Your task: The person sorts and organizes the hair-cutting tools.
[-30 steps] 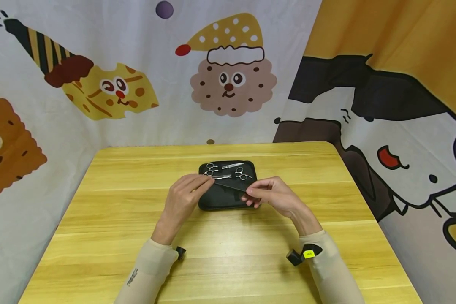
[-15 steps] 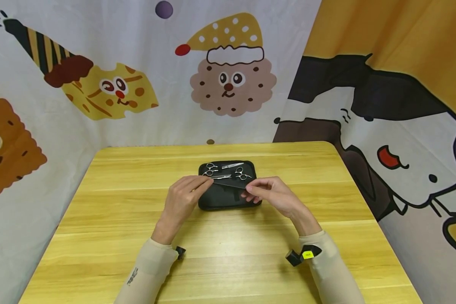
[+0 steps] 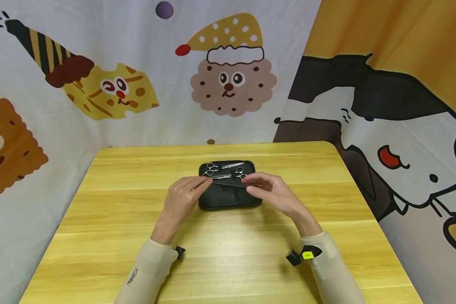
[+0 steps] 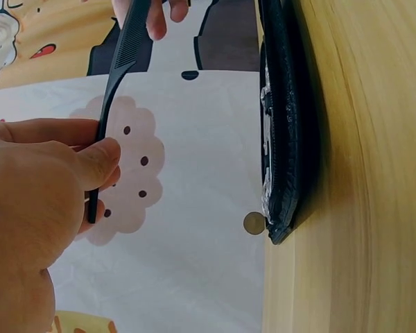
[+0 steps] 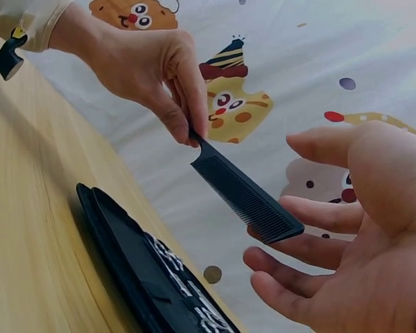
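Note:
My left hand (image 3: 184, 194) pinches the handle of a black comb (image 5: 239, 198) between thumb and fingers. The comb hangs above an open black zip case (image 3: 220, 198) on the table. Its toothed end points toward my right hand (image 5: 374, 222), whose thumb stands apart and whose fingers are spread loosely, some behind the comb's tip. In the head view, two pairs of silver scissors (image 3: 232, 166) lie in the far half of the case. The left wrist view has the comb's teeth up near the right fingertips (image 4: 156, 24) and the case edge-on at right.
The case lies toward the back of a wooden table (image 3: 228, 261). Behind and beside the table hangs a cartoon-printed cloth (image 3: 137, 33). A small camera (image 3: 294, 256) is strapped to the right sleeve, and another (image 3: 180, 252) to the left.
The right hand has let go of the comb's toothed end, its thumb and fingers moving apart. The comb's toothed end has risen slightly; the left hand keeps its pinch almost in place.

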Motion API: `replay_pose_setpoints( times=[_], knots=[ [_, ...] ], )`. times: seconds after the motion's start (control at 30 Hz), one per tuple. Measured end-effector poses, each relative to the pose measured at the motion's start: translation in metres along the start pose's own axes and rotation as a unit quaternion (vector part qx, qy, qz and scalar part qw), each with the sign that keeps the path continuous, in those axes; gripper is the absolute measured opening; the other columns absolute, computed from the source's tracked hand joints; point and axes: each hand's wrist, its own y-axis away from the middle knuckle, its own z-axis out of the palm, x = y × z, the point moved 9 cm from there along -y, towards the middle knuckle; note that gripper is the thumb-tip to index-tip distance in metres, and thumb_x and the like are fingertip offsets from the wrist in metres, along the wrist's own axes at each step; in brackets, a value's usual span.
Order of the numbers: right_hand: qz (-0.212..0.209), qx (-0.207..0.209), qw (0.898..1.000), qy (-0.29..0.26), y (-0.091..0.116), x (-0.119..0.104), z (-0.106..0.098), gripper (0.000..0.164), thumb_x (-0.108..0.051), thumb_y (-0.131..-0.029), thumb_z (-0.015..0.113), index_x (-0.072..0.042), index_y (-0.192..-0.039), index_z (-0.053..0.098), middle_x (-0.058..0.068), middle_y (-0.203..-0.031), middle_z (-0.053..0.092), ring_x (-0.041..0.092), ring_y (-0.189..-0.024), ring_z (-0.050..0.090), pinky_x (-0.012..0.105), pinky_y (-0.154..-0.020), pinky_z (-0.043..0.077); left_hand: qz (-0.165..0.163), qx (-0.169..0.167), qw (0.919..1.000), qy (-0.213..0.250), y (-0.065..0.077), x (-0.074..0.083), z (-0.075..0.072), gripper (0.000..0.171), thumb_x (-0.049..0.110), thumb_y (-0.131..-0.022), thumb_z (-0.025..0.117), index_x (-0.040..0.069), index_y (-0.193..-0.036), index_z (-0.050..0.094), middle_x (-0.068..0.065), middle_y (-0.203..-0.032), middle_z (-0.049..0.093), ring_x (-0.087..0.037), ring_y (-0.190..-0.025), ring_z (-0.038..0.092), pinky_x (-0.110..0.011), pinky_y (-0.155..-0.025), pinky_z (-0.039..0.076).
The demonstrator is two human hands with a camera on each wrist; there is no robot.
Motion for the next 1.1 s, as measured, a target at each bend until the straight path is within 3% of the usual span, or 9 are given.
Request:
replay_pose_setpoints(
  times=[0.17, 0.27, 0.53, 0.7, 0.93, 1.1],
  knots=[
    [-0.038, 0.006, 0.998, 0.039, 0.002, -0.003, -0.004, 0.047, -0.028, -0.109, 0.078, -0.015, -0.152, 0.068, 0.009, -0.157, 0.070, 0.037, -0.148, 0.062, 0.062, -0.127, 0.049, -0.004, -0.016, 0.9999, -0.004, 0.002, -0.002, 0.001, 0.039, -0.016, -0.089, 0.084, 0.009, -0.118, 0.090, -0.008, -0.112, 0.089, -0.026, -0.096, 0.086, -0.042, -0.087, 0.072],
    [-0.054, 0.012, 0.996, 0.069, 0.003, -0.003, -0.007, 0.052, -0.027, -0.107, 0.079, -0.017, -0.156, 0.065, 0.012, -0.161, 0.067, 0.040, -0.155, 0.057, 0.069, -0.134, 0.039, -0.011, -0.023, 0.9997, -0.005, 0.004, -0.005, 0.001, 0.040, -0.018, -0.088, 0.084, 0.009, -0.117, 0.090, -0.009, -0.111, 0.089, -0.026, -0.095, 0.086, -0.042, -0.086, 0.072],
    [-0.070, 0.071, 0.981, 0.167, 0.010, 0.002, -0.016, 0.067, -0.039, -0.105, 0.080, -0.025, -0.166, 0.056, 0.007, -0.172, 0.057, 0.041, -0.162, 0.050, 0.075, -0.131, 0.039, -0.035, -0.044, 0.9984, -0.005, 0.013, -0.014, -0.004, 0.050, -0.025, -0.083, 0.080, 0.009, -0.118, 0.090, -0.009, -0.111, 0.089, -0.027, -0.095, 0.086, -0.042, -0.085, 0.072],
    [-0.097, 0.099, 0.966, 0.219, 0.015, 0.006, -0.021, 0.073, -0.037, -0.103, 0.081, -0.022, -0.168, 0.052, 0.010, -0.174, 0.054, 0.041, -0.164, 0.048, 0.072, -0.132, 0.040, -0.054, -0.074, 0.9958, 0.000, 0.019, -0.022, -0.003, 0.052, -0.027, -0.083, 0.078, 0.009, -0.118, 0.090, -0.009, -0.111, 0.089, -0.027, -0.095, 0.086, -0.042, -0.084, 0.072],
    [-0.098, 0.091, 0.946, 0.295, 0.013, 0.025, -0.024, 0.084, -0.044, -0.101, 0.084, -0.016, -0.172, 0.047, 0.014, -0.178, 0.047, 0.042, -0.169, 0.038, 0.072, -0.137, 0.030, -0.077, -0.106, 0.9913, 0.011, 0.028, -0.032, 0.001, 0.043, -0.022, -0.087, 0.080, 0.009, -0.114, 0.090, -0.009, -0.109, 0.089, -0.029, -0.093, 0.086, -0.044, -0.080, 0.072],
    [-0.098, 0.079, 0.935, 0.332, 0.010, 0.036, -0.023, 0.089, -0.049, -0.099, 0.084, -0.012, -0.171, 0.047, 0.016, -0.179, 0.045, 0.043, -0.169, 0.036, 0.071, -0.138, 0.030, -0.099, -0.120, 0.9877, 0.019, 0.032, -0.037, 0.001, 0.034, -0.016, -0.090, 0.084, 0.009, -0.112, 0.090, -0.010, -0.108, 0.089, -0.030, -0.092, 0.086, -0.045, -0.078, 0.073]
  ],
)
